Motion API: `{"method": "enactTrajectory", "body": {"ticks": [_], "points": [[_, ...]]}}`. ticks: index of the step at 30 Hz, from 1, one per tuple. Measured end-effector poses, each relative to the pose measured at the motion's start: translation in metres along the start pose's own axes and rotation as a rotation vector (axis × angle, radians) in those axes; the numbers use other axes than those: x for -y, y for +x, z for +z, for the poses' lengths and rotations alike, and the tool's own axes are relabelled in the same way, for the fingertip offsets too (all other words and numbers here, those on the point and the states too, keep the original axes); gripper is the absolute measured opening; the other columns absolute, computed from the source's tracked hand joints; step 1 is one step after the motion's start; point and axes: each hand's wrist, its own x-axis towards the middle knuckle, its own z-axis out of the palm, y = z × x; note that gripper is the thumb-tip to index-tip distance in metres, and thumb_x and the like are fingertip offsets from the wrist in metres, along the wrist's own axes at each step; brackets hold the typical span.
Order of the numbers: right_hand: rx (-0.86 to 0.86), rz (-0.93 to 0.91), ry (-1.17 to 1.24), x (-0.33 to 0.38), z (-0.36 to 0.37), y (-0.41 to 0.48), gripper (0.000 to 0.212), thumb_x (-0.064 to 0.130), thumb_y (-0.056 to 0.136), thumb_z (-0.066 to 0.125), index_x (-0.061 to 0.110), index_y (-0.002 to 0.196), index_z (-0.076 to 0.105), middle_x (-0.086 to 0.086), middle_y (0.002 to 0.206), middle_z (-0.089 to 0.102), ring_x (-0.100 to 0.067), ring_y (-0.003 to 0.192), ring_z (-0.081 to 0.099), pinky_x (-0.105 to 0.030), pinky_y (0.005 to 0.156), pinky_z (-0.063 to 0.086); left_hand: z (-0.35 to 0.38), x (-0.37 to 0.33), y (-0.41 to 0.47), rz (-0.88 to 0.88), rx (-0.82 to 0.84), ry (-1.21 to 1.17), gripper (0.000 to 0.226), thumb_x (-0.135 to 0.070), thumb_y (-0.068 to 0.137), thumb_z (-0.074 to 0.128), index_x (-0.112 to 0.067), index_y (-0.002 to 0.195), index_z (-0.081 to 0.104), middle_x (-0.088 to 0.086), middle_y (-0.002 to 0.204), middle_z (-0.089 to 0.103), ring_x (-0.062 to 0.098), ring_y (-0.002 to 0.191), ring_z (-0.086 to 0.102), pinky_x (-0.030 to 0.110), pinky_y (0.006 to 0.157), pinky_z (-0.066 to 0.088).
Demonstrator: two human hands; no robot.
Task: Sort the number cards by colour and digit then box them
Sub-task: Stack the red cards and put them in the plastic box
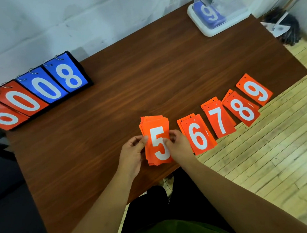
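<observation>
Head view: a stack of orange cards (156, 133), with a white 5 on the top card, is held by both hands near the front edge of the brown table (145, 75). The left edge of the stack is gripped by the left hand (132, 155), with the thumb on the top face and the fingers curled behind. The right edge is pinched by the right hand (180, 145), whose thumb is laid across the lower part of the 5. The cards in the stack are slightly fanned and not squared. Whether the stack is touching the table cannot be told.

To the right of the stack, 4 orange groups are laid face up in a row along the table edge: the 6 pile (197, 136), the 7 pile (218, 121), the 8 pile (242, 110) and the 9 card (255, 91). Edges of further cards are seen under the 6, the 7 and the 8; at the 9 only 1 card can be made out. The 6 pile is just beside the right hand, not touched by it.

At the far right corner a clear box (232, 5) is seen, with a blue 9 card (210, 15) standing inside it. At the far left a flip scoreboard (34, 92) on a black stand is placed against the wall; red 6, red 0, blue 0 and blue 8 are shown on it, hung on metal rings.
</observation>
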Motion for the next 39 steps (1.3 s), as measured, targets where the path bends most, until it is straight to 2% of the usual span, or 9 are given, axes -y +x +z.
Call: {"method": "enactTrajectory", "body": {"ticks": [4,7,12,15,18,24,30,34,39], "points": [[-0.007,-0.056,-0.127,-0.002,-0.012,-0.001,0.052,0.043,0.095,0.055,0.024,0.141,0.041,0.003,0.138,0.054,-0.021,0.122,0.056,-0.037,0.097,0.049,0.013,-0.002,0.004,0.071,-0.012,0.182,0.02,-0.018,0.085,0.075,-0.021,0.104,0.071,-0.004,0.1,0.077,0.012,0.094,0.073,0.032,0.078,0.059],[0.036,-0.105,-0.201,-0.006,-0.023,0.0,0.053,0.048,0.096,0.051,0.025,0.142,0.041,0.003,0.142,0.051,-0.021,0.126,0.052,-0.04,0.102,0.047,0.018,0.0,0.011,0.066,-0.084,0.206,0.017,-0.016,0.087,0.073,-0.021,0.103,0.072,-0.003,0.101,0.077,0.015,0.096,0.073,0.038,0.084,0.059],[-0.325,-0.161,-0.594,-0.03,-0.059,0.011,0.049,0.038,0.096,0.054,0.014,0.138,0.045,-0.009,0.142,0.045,-0.027,0.131,0.041,-0.041,0.109,0.038,0.018,0.004,0.018,0.012,-0.147,0.143,0.017,-0.016,0.086,0.074,-0.024,0.1,0.07,-0.003,0.101,0.077,0.016,0.095,0.073,0.042,0.085,0.06],[-0.346,-0.028,-0.765,-0.037,-0.064,0.022,0.062,0.047,0.094,0.054,0.012,0.142,0.036,-0.012,0.144,0.039,-0.03,0.135,0.036,-0.042,0.112,0.033,0.017,0.004,0.02,-0.01,-0.166,0.127,0.017,-0.015,0.086,0.073,-0.024,0.1,0.07,-0.002,0.101,0.076,0.017,0.096,0.073,0.04,0.081,0.061],[-0.313,0.063,-0.79,-0.036,-0.06,0.032,0.075,0.049,0.089,0.061,0.013,0.146,0.028,-0.014,0.146,0.036,-0.033,0.137,0.034,-0.045,0.113,0.031,0.017,0.003,0.019,-0.02,-0.178,0.127,0.016,-0.016,0.086,0.073,-0.025,0.099,0.07,-0.005,0.096,0.077,0.014,0.093,0.073,0.033,0.072,0.061],[-0.305,0.134,-0.767,-0.03,-0.06,0.042,0.086,0.045,0.084,0.07,0.012,0.148,0.024,-0.016,0.146,0.034,-0.037,0.137,0.033,-0.048,0.112,0.03,0.015,0.002,0.019,-0.011,-0.195,0.13,0.015,-0.015,0.087,0.072,-0.024,0.1,0.069,-0.005,0.095,0.077,0.015,0.092,0.073,0.036,0.076,0.06],[-0.248,0.073,-0.784,-0.028,-0.054,0.042,0.086,0.049,0.081,0.071,0.013,0.147,0.028,-0.014,0.145,0.034,-0.033,0.136,0.034,-0.042,0.113,0.031,0.017,0.004,0.018,-0.025,-0.194,0.121,0.016,-0.015,0.089,0.07,-0.023,0.102,0.068,-0.002,0.1,0.075,0.015,0.093,0.073,0.037,0.076,0.061],[-0.266,0.159,-0.728,-0.025,-0.054,0.041,0.087,0.054,0.076,0.074,0.02,0.142,0.028,-0.015,0.143,0.034,-0.036,0.136,0.032,-0.048,0.112,0.029,0.015,0.005,0.02,-0.026,-0.196,0.125,0.015,-0.016,0.089,0.071,-0.023,0.102,0.068,-0.004,0.097,0.076,0.014,0.09,0.074,0.034,0.07,0.06],[-0.212,0.226,-0.615,-0.021,-0.056,0.044,0.094,0.052,0.073,0.078,0.018,0.144,0.026,-0.013,0.143,0.039,-0.035,0.134,0.038,-0.049,0.109,0.033,0.012,0.006,0.024,-0.032,-0.213,0.134,0.017,-0.018,0.087,0.072,-0.024,0.103,0.069,-0.002,0.101,0.076,0.016,0.093,0.074,0.042,0.082,0.061]]}}
